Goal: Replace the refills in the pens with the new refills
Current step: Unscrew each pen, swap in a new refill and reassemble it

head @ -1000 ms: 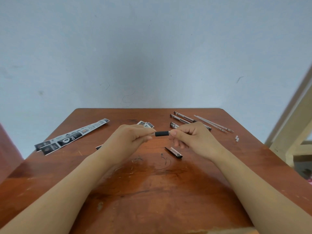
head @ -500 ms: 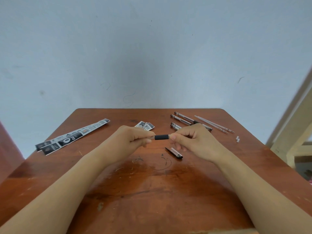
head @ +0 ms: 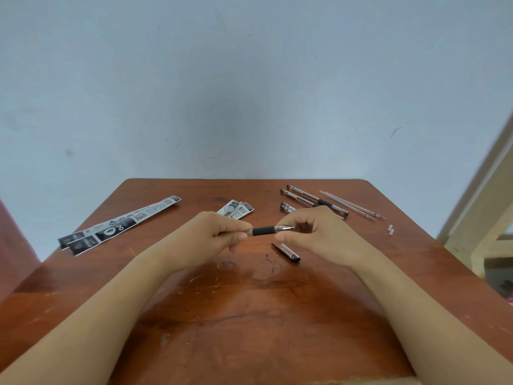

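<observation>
Over the middle of the reddish-brown wooden table (head: 249,315), the person holds a clear pen with a black rubber grip sleeve (head: 263,230) almost level, its metal tip pointing to the person's right. The left hand (head: 213,236) grips the barrel end, fingers curled round it and thumb pressed on top, so most of the barrel is hidden inside the fist. The right hand (head: 319,234) cups the tip end with its fingers arched loosely above and spread a little. Its thumb lies just below the clear cone, and the tip itself shows bare in the gap. Whether the thumb touches the pen cannot be told. A black-and-clear pen cap (head: 286,252) lies on the table just below the held pen. Behind the right hand lie 3 more clear pens (head: 316,200), the nearest partly hidden by the knuckles, and beside them, further right, 2 thin clear refills (head: 352,205). 2 small white bits (head: 390,230) lie near the right edge. 2 long black-and-white refill packets (head: 119,225) lie overlapped at the far left. Shorter torn packet pieces (head: 236,209) sit just behind the left hand.
</observation>
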Available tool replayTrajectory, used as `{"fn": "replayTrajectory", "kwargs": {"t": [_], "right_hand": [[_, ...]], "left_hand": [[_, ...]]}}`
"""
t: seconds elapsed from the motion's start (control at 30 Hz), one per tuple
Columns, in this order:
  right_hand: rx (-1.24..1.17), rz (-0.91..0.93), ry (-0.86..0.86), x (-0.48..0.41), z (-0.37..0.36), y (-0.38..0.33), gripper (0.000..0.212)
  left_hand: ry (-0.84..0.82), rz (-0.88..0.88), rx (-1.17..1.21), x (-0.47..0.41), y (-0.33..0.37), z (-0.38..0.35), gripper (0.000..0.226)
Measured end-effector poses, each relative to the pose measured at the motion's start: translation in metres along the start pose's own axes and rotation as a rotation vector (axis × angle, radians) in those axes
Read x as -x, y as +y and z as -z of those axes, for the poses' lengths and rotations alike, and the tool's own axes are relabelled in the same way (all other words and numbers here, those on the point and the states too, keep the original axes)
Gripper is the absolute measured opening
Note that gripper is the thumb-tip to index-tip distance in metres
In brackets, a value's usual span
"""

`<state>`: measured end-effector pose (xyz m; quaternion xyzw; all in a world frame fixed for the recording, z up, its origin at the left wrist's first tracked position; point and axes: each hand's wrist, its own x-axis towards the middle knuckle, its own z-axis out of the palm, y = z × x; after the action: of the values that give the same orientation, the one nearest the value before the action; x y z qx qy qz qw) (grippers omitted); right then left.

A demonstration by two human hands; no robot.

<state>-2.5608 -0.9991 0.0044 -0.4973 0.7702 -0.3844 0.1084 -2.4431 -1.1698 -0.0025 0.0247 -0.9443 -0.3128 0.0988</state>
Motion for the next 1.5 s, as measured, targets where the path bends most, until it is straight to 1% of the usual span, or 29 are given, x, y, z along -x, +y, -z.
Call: {"fn": "replayTrajectory", "kwargs": {"t": [0.03, 0.1, 0.17, 0.23, 0.27, 0.33, 0.4, 0.43, 0.53, 0.57, 0.63, 0.7, 0.73, 0.77, 0.83, 0.93, 1.0, 1.17, 1.23, 1.3, 1.4, 1.5], "right_hand": [[-0.01, -0.024, -0.008, 0.0, 0.001, -0.001, 0.01], [-0.007, -0.043, -0.005, 0.0, 0.002, 0.0, 0.017], [-0.012, -0.042, 0.026, 0.0, 0.001, 0.003, 0.02], [-0.03, -0.036, 0.063, -0.001, 0.001, 0.004, 0.035], [-0.038, -0.03, 0.069, -0.002, 0.0, 0.007, 0.036], [-0.033, -0.029, 0.063, -0.003, 0.0, 0.007, 0.029], [-0.032, -0.034, 0.047, -0.004, 0.0, 0.008, 0.016], [-0.044, -0.039, 0.033, -0.003, 0.0, 0.006, 0.015], [-0.07, -0.046, -0.015, -0.004, -0.001, 0.009, 0.024], [-0.072, -0.057, -0.014, -0.003, -0.002, 0.006, 0.022], [-0.091, -0.063, 0.017, -0.003, -0.001, 0.004, 0.005], [-0.095, -0.059, 0.067, -0.003, 0.0, 0.004, 0.028], [-0.089, -0.058, 0.077, -0.004, 0.0, 0.006, 0.035], [-0.081, -0.066, 0.08, -0.003, 0.001, 0.005, 0.037], [-0.082, -0.061, 0.071, -0.003, 0.001, 0.005, 0.034], [-0.129, -0.058, 0.067, -0.004, 0.0, 0.006, 0.018], [-0.159, -0.062, 0.093, -0.005, -0.001, 0.006, 0.018], [-0.212, -0.073, 0.174, -0.005, 0.002, 0.006, 0.026], [-0.216, -0.047, 0.219, -0.005, 0.003, 0.007, 0.029], [-0.22, -0.029, 0.276, -0.006, 0.005, 0.009, 0.03], [-0.233, -0.058, 0.363, -0.007, 0.009, 0.012, 0.03], [-0.207, -0.088, 0.386, -0.007, 0.012, 0.015, 0.029]], "left_hand": [[0.012, 0.007, -0.002, -0.001, -0.001, -0.001, 0.03], [0.035, 0.013, -0.005, -0.002, -0.002, -0.003, 0.02], [0.044, 0.004, -0.003, -0.001, -0.001, -0.004, 0.02], [0.05, -0.007, -0.009, -0.001, 0.0, -0.004, 0.02], [0.052, -0.011, -0.013, -0.001, 0.0, -0.005, 0.019], [0.058, -0.016, -0.029, -0.001, 0.0, -0.005, 0.019], [0.073, -0.014, -0.036, -0.001, -0.001, -0.006, 0.018], [0.08, -0.014, -0.035, 0.0, -0.001, -0.006, 0.018], [0.09, -0.019, -0.038, -0.001, 0.0, -0.006, 0.017], [0.089, -0.021, -0.044, -0.001, 0.001, -0.006, 0.018], [0.087, -0.026, -0.053, -0.001, 0.003, -0.006, 0.018], [0.087, -0.024, -0.049, 0.0, 0.004, -0.006, 0.018], [0.085, -0.024, -0.051, 0.0, 0.003, -0.006, 0.018], [0.082, -0.025, -0.058, 0.0, 0.003, -0.006, 0.019], [0.075, -0.021, -0.071, 0.0, 0.003, -0.006, 0.019], [0.081, -0.014, -0.088, 0.0, 0.002, -0.007, 0.019], [0.093, -0.008, -0.079, -0.001, 0.001, -0.007, 0.018], [0.129, -0.01, -0.054, -0.003, -0.003, -0.008, 0.017], [0.159, -0.012, -0.015, -0.003, -0.003, -0.008, 0.016], [0.186, -0.021, -0.004, -0.003, -0.004, -0.008, 0.015], [0.221, -0.025, -0.028, -0.004, -0.005, -0.008, 0.014], [0.245, -0.024, -0.045, -0.004, -0.006, -0.008, 0.015]]}}
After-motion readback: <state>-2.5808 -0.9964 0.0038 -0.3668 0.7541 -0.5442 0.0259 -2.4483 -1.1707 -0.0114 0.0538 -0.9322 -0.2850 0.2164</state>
